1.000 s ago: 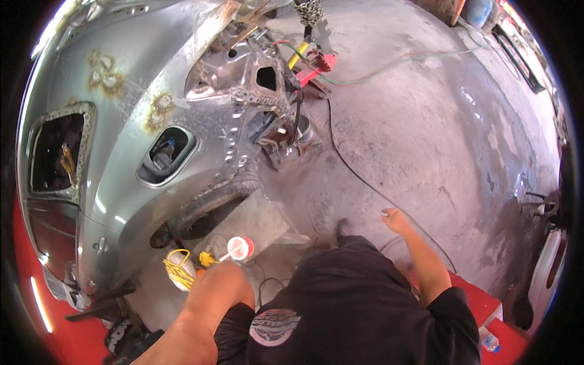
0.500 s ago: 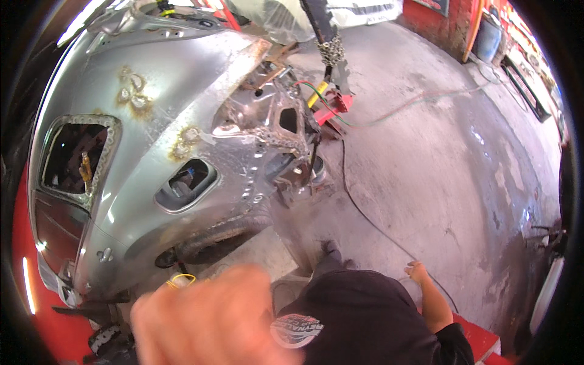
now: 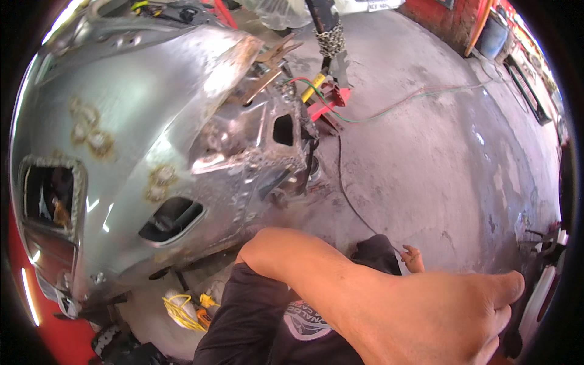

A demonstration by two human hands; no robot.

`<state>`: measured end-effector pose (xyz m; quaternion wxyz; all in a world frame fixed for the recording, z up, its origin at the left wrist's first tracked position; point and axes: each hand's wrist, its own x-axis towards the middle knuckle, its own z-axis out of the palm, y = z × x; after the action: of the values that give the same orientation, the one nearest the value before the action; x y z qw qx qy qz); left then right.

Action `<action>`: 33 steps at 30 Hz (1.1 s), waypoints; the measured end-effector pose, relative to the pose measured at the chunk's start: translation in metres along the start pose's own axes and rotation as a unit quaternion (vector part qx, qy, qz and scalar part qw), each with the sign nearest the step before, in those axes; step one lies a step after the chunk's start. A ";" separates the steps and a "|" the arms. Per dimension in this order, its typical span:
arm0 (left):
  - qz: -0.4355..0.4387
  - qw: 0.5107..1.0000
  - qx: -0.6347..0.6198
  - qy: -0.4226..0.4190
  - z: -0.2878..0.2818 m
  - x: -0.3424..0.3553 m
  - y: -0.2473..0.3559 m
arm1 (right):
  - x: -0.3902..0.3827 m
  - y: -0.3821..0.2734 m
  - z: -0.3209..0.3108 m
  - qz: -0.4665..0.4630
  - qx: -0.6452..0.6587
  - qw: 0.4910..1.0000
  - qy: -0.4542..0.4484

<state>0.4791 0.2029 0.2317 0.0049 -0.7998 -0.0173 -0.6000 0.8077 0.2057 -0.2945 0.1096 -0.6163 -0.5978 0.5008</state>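
My left forearm crosses the lower middle from a black sleeve (image 3: 243, 304), elbow at the car body's edge. At its end, my left hand (image 3: 459, 310) is closed at the lower right, its fingers curled; the inside of the grip is hidden. Behind that forearm shows part of my right hand (image 3: 413, 258), its fingers apart over the floor. A thin dark cable (image 3: 348, 194) runs up to beside it, and I see no grip on it. To the left stands the bare-metal car body (image 3: 131, 140), with rusty weld spots (image 3: 91, 131) and a rectangular cutout (image 3: 52, 194).
A yellow cord bundle (image 3: 182, 313) lies on the floor below the body. Ahead are a red metal stand (image 3: 328, 100), a chain-wrapped post (image 3: 330, 42) and green and red hoses (image 3: 389, 111). A blue barrel (image 3: 491, 38) stands at the far right.
My left hand has swung from the lower left across to the lower right, its forearm now covering much of my right arm. The view has shifted, and the yellow cord bundle is uncovered.
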 end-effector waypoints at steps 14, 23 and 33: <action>-0.154 0.931 -0.065 -0.326 0.131 -0.050 -0.317 | 0.174 0.087 -0.185 0.293 0.046 0.955 0.025; -0.576 0.665 0.019 -0.476 0.145 -0.448 -0.549 | 0.516 -0.006 -0.343 -0.022 -0.095 0.994 0.040; -0.982 0.184 -0.021 0.046 0.062 -0.734 -0.644 | 0.778 -0.028 -0.363 -0.040 -0.159 0.986 -0.010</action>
<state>0.3124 0.8321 -0.4986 -0.6044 -0.1030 -0.7752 -0.1524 0.8935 1.0398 -0.4795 0.0237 -0.5966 -0.6949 0.4007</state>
